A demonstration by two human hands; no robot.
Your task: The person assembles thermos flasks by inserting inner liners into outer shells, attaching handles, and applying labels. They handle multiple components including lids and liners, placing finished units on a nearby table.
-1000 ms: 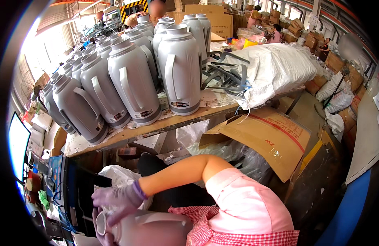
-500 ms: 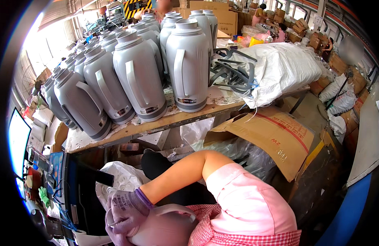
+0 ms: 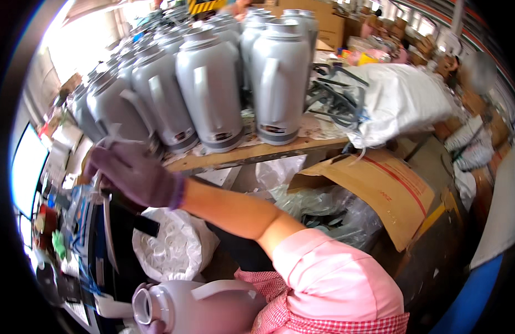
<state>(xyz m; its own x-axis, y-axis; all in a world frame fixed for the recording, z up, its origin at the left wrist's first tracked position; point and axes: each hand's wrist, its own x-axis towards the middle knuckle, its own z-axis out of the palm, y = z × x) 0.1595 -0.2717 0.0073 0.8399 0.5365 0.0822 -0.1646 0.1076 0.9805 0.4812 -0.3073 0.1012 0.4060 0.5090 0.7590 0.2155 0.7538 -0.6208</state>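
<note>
A grey thermos jug (image 3: 213, 314) lies on its side across my lap, its round mouth facing left and its handle on top. My left hand (image 3: 156, 325), in a purple glove, is mostly hidden behind the jug; its fingers show at the neck, gripping it. My right arm reaches across to the left, and my gloved right hand (image 3: 136, 173) is raised, blurred by motion, its fingers bent together. Something pale and see-through shows at its fingertips, too smeared to name. Below that hand, a white bag (image 3: 204, 245) stands with many clear rings (image 3: 167, 245) inside.
Rows of grey thermos jugs (image 3: 210, 94) stand on the wooden bench (image 3: 318, 146) ahead. Black handle-like strips (image 3: 338, 100) and a white sack (image 3: 405, 103) lie to their right. Below is an open cardboard box (image 3: 374, 189) with plastic bags. A bright screen (image 3: 26, 167) stands at the left.
My right hand has left the jug's mouth and moved up and left. The jug's mouth and the bag of rings now show more. The view has shifted slightly.
</note>
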